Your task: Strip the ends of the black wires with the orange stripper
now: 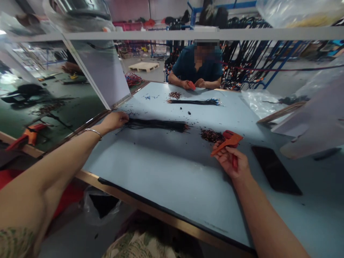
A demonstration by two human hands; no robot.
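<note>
Over the pale blue tabletop [172, 161], bundled wires [158, 124] lie beside scraps [211, 135].

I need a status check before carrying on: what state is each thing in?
Left hand: at near wires' left end, grip unclear
Right hand: holding tool
Tool: held, jaws unclear
Near wires: bundled, lying flat
Far wires: bundled, lying flat
Scraps: loose, heaped by tool
Phone: flat, dark

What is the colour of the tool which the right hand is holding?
The tool is orange and red, seen best in the head view.
</note>
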